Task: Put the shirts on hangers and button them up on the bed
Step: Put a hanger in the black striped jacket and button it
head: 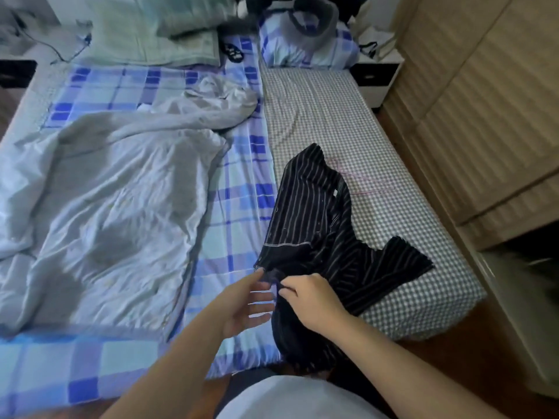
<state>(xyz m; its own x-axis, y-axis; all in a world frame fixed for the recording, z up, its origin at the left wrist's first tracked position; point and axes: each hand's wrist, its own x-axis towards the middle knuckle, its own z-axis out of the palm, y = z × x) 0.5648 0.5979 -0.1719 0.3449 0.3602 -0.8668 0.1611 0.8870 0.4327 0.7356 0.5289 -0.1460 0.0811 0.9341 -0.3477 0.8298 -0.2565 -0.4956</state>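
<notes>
A black shirt with thin white stripes (317, 225) lies crumpled on the grey checked mattress (326, 116), its lower part hanging over the bed's near edge. My right hand (311, 297) pinches the shirt's fabric near its front edge. My left hand (248, 300) is beside it with fingers straight, its fingertips touching the shirt's hem corner. A thin pink hanger (363, 182) lies on the checked mattress just beyond the shirt's collar, partly under it.
A crumpled pale grey quilt (115, 189) covers the left of the blue plaid sheet (242, 182). Pillows and folded bedding (169, 31) are at the head. A wooden wardrobe (484, 101) stands on the right, with a narrow strip of floor beside the bed.
</notes>
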